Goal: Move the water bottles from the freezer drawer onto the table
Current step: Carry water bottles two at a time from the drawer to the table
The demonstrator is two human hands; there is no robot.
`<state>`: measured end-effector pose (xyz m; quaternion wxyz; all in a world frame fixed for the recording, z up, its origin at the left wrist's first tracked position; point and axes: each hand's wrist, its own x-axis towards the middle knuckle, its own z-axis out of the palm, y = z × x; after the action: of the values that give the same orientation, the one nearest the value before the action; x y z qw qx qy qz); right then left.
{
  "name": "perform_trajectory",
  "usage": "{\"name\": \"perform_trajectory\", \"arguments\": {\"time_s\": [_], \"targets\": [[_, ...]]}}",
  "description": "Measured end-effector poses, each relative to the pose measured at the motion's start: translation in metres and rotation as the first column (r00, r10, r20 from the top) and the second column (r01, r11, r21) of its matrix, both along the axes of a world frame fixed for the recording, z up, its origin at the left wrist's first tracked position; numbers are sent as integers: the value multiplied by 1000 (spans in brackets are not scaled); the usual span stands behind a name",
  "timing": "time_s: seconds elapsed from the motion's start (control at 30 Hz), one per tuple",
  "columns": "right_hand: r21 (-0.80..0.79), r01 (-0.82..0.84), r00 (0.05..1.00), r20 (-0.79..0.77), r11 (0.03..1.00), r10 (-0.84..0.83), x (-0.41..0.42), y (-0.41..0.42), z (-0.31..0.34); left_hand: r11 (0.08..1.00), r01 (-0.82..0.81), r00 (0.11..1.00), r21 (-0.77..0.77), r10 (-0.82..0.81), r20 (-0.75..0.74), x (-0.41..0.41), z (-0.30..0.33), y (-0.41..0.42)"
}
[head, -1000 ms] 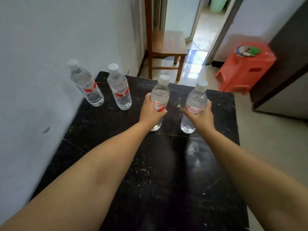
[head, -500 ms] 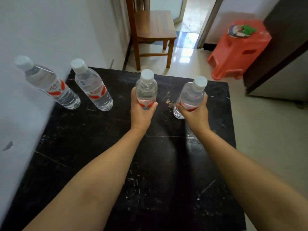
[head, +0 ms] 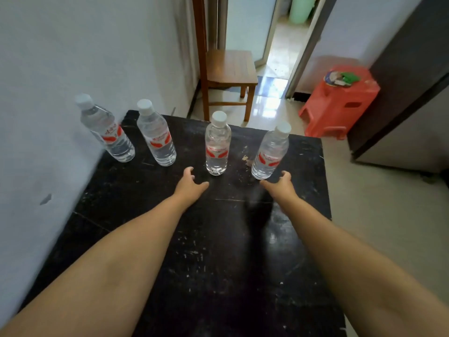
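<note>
Head view: four water bottles (head: 217, 144) upright on table (head: 218, 263); left hand (head: 190, 184), right hand (head: 279, 184) released, empty.

Black desk (head: 218, 276), top scuffed, white scratches and specks, left edge against pale wall. Four clear water bottles upright in row near far edge, white caps, red-and-white labels, none touching. Far-left bottle (head: 108, 132) beside wall. Second bottle (head: 156, 137) just right of it. Third bottle (head: 218, 147) near desk middle, apart from second. Fourth bottle (head: 271, 154) toward right side, pale chip in surface between third and fourth. Near half of desk bare of objects.
</note>
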<state>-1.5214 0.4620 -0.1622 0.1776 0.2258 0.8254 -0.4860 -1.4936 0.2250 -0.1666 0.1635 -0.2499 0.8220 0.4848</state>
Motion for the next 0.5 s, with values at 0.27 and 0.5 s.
{"name": "perform_trajectory", "arguments": {"time_s": [0.27, 0.5], "targets": [[219, -481, 876, 164, 849, 454, 73, -41, 39, 980, 106, 992, -168, -94, 79, 95, 32, -33], [353, -804, 576, 262, 479, 774, 178, -118, 63, 919, 245, 968, -309, -219, 119, 232, 50, -73]]}}
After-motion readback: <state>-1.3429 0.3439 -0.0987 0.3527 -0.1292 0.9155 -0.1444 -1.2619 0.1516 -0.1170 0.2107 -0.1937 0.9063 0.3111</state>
